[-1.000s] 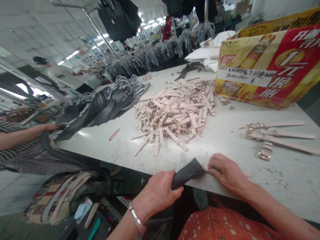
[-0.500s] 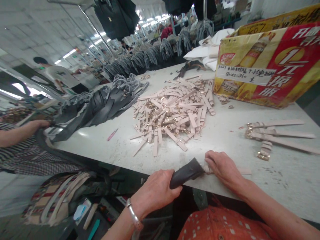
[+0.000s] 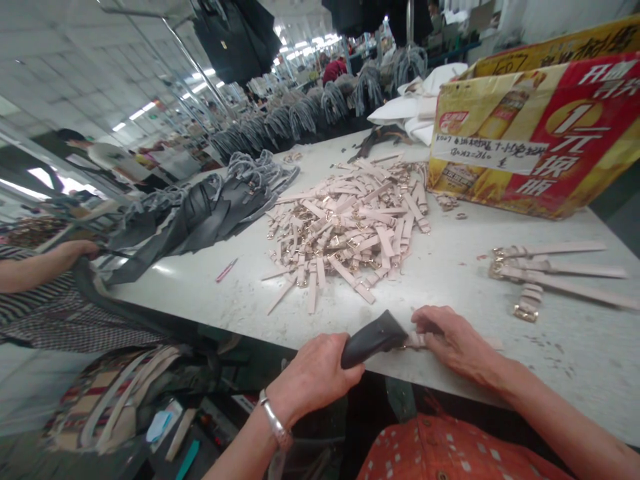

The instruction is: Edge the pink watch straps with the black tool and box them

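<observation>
My left hand, with a bracelet on its wrist, is wrapped round a dark grey leather piece at the table's front edge. The far end of that piece touches or overlaps a pale pink strap with a buckle. Over this strap lies my right hand, its fingers bent round it near the buckle; the fingertips are partly hidden. Beyond both hands is a big heap of pale pink buckled straps. A few more straps lie apart at the right.
A yellow and red carton stands at the back right. Dark leather pieces with grey handles cover the left side, near a small pink tool. Another person's hand is at the far left, with bundled fabric below.
The leather piece has tilted slightly and its far end has risen a little. My right hand's fingers have shifted slightly right and spread a bit over the strap.
</observation>
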### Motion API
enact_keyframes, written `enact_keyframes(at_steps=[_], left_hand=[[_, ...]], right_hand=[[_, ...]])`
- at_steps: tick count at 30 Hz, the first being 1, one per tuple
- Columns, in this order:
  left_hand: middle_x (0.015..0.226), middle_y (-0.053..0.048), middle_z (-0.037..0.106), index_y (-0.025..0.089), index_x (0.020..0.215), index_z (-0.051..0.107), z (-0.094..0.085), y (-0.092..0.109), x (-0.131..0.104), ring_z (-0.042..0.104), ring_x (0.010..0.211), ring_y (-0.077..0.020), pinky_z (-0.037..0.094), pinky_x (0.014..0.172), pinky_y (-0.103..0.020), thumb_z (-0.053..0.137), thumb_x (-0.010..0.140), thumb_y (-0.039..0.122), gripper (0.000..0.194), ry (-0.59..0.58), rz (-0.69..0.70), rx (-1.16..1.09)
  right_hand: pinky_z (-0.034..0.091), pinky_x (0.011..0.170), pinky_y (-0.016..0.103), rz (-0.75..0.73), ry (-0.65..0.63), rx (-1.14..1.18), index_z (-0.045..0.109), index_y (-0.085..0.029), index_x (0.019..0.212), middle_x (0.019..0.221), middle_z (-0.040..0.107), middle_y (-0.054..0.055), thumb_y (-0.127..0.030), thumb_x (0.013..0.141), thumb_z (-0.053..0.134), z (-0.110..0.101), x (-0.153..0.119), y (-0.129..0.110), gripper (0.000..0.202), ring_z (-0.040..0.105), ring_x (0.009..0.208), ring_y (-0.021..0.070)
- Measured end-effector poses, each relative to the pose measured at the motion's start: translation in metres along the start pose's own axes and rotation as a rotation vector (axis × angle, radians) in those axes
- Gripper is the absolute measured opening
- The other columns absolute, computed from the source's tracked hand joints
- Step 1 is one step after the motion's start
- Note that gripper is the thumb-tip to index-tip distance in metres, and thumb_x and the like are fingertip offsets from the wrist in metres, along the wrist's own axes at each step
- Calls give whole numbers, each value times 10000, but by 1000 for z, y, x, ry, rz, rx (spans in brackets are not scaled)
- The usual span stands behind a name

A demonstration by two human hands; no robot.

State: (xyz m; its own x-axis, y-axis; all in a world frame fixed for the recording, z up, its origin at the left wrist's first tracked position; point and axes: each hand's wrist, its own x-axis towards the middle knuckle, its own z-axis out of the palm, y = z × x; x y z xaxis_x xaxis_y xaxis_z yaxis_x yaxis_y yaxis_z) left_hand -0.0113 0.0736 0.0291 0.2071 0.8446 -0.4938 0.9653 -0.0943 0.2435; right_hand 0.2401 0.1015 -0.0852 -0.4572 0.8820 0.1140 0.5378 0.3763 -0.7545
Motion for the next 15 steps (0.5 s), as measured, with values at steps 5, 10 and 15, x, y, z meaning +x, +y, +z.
enact_keyframes(at_steps=[5,10,15], left_hand=[[769,-41,675,207,821,619,-3,4,-7,642,729,-201,427,612,-259,489,775,393,231,-3,19,53],[792,-50,679,207,836,623,-2,15,-3,643,756,-215,426,622,-269,476,779,392,243,4,45,93],[797,-45,682,212,862,626,0,9,-3,647,753,-206,423,619,-264,461,793,385,249,-4,39,59]], right_hand=[[424,741,331,-3,0,17,570,-201,929,839,640,25,-78,700,474,0,-1,1,277,561,804,190],[428,748,327,-8,12,27,569,-206,923,833,643,20,-91,741,492,0,-2,0,228,572,802,185],[433,772,340,-34,13,19,580,-204,945,862,663,32,-95,762,492,0,-2,4,231,591,830,193]])
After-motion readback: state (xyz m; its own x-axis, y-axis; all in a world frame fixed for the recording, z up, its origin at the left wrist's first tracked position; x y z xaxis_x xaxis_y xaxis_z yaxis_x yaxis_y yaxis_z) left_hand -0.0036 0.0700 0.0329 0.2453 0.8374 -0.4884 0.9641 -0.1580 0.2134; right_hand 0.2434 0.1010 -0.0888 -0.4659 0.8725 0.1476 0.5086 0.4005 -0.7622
